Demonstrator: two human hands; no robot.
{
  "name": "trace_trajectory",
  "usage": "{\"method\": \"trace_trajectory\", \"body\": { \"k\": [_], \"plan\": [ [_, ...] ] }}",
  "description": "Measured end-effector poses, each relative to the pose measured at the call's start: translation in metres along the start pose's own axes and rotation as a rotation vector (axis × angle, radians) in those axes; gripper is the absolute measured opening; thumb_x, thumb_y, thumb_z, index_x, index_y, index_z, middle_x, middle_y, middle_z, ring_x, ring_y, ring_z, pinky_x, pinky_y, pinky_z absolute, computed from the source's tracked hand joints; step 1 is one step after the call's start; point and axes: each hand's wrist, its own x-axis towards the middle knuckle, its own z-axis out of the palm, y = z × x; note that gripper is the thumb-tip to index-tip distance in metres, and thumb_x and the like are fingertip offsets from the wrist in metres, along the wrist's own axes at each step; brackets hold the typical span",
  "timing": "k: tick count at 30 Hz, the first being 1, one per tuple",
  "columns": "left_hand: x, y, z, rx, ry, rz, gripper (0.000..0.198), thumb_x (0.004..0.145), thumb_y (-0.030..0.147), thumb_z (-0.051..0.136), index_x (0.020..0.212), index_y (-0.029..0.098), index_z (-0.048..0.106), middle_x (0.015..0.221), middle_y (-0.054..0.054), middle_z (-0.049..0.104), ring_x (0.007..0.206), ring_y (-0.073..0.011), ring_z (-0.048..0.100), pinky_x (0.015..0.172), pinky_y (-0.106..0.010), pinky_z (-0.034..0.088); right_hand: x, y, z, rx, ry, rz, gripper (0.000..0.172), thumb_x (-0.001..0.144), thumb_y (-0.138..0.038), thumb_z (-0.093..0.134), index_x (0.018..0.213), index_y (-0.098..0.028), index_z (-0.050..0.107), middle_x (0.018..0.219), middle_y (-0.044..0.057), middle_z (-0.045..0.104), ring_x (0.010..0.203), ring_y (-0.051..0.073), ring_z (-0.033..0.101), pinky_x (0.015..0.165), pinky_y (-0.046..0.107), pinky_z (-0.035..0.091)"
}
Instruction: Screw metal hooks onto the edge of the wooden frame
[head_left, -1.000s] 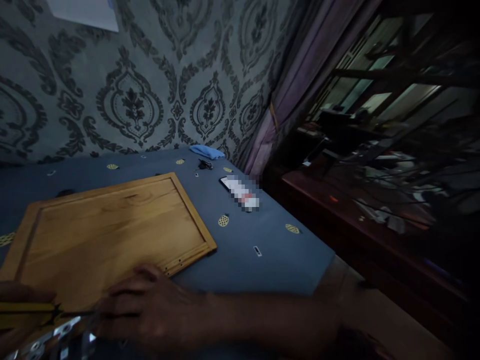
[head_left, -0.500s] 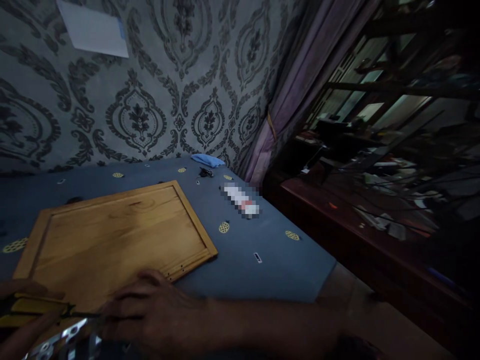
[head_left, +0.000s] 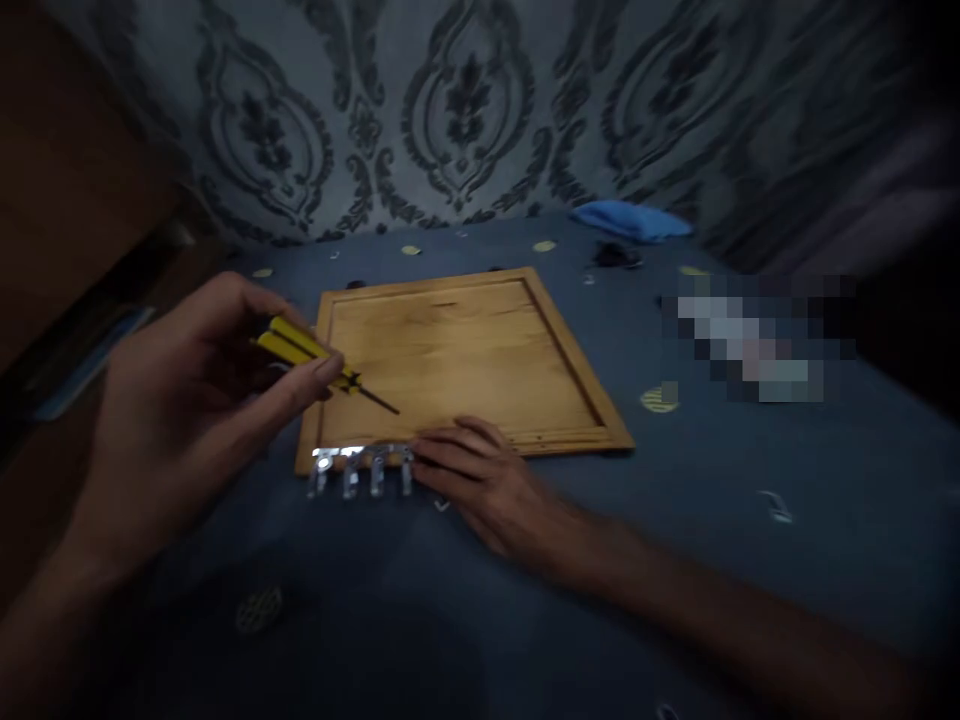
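In my left hand (head_left: 187,390), fingers closed, is a screwdriver (head_left: 300,350) with a yellow and black handle. Its dark shaft slants down to the right, above a framed wooden board (head_left: 442,350). Along the board's near left edge lies a shiny metal hook rail (head_left: 352,460), several hooks hanging over the edge. My right hand (head_left: 495,490) grips the rail's right end at the board's edge, its fingers covering that end. Small dark holes show in the frame to the right of this hand.
The board lies on a blue patterned cloth (head_left: 720,600). A blue folded cloth (head_left: 634,220) and a small black object (head_left: 616,255) lie at the back, by the patterned wall (head_left: 465,110). A blurred-out pale item (head_left: 742,340) lies right. Brown furniture (head_left: 75,180) stands left.
The view has swung left and the board now shows more fully. My left hand, with the screwdriver, appears raised higher above the board's left side. My right hand stays at the rail.
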Motion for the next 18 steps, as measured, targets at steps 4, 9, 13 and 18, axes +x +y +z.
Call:
{"method": "trace_trajectory", "body": {
  "k": [4, 9, 13, 18],
  "plan": [
    [0.01, 0.003, 0.002, -0.044, -0.04, -0.11, 0.02, 0.083, 0.031, 0.083, 0.088, 0.02, 0.067, 0.08, 0.002, 0.068, 0.069, -0.0136, 0.067, 0.058, -0.022, 0.057, 0.001, 0.001, 0.002, 0.01, 0.044, -0.016, 0.034, 0.1, -0.011, 0.049, 0.127, -0.02, 0.066, 0.132, 0.008, 0.072, 0.127, 0.023, 0.063, 0.111, 0.051, 0.045],
    [0.012, -0.002, 0.006, -0.018, -0.129, -0.105, 0.01, 0.086, 0.026, 0.076, 0.088, 0.025, 0.066, 0.08, 0.003, 0.066, 0.069, -0.0154, 0.066, 0.054, -0.025, 0.054, 0.003, -0.001, -0.002, 0.0, 0.038, -0.01, 0.039, 0.098, -0.008, 0.048, 0.129, -0.023, 0.066, 0.133, 0.009, 0.072, 0.127, 0.024, 0.064, 0.11, 0.053, 0.048],
    [0.011, -0.001, 0.003, 0.007, -0.2, -0.089, 0.009, 0.088, 0.025, 0.073, 0.091, 0.026, 0.064, 0.081, 0.003, 0.066, 0.071, -0.0141, 0.066, 0.059, -0.022, 0.056, 0.004, -0.002, -0.001, -0.005, 0.062, -0.016, 0.037, 0.099, -0.008, 0.047, 0.127, -0.021, 0.067, 0.132, 0.009, 0.073, 0.127, 0.024, 0.064, 0.108, 0.052, 0.049],
    [0.009, -0.004, 0.002, 0.125, -0.25, -0.033, 0.016, 0.09, 0.027, 0.072, 0.102, 0.021, 0.064, 0.08, 0.003, 0.066, 0.07, -0.0108, 0.065, 0.059, -0.017, 0.052, 0.006, -0.004, -0.002, -0.03, 0.1, -0.047, 0.033, 0.101, -0.009, 0.045, 0.124, -0.016, 0.068, 0.129, 0.011, 0.074, 0.123, 0.025, 0.065, 0.105, 0.051, 0.052]
  ]
}}
